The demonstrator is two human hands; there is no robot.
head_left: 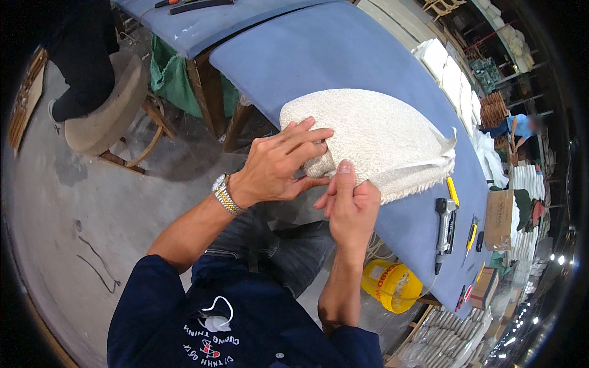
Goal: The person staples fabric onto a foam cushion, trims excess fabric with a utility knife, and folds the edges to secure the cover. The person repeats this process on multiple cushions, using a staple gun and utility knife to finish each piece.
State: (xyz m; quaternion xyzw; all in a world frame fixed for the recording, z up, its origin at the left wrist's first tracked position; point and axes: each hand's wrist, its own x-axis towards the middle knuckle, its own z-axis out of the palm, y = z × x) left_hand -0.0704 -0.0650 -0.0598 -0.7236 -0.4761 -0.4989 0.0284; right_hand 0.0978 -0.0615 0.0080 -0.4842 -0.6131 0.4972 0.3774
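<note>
A cream, nubby fabric-covered seat pad [374, 129] lies over the near edge of the blue-topped table [276, 55]. Loose, frayed cloth [417, 175] hangs along its right side. My left hand [285, 156] grips the pad's near left edge, fingers on top and thumb below, beside a brownish-grey patch [319, 164]. Close by on the right, my right hand [350, 199] pinches the fabric edge between thumb and curled fingers. The pad's underside is hidden.
Right of the pad lie a yellow cutter [453, 191], a grey air stapler [444, 227] and a yellow-handled tool [470, 236]. A yellow bucket [392, 287] stands below the table. At left is an upholstered chair [110, 110] beside a person's dark-clothed leg. Another person [520, 127] works far right.
</note>
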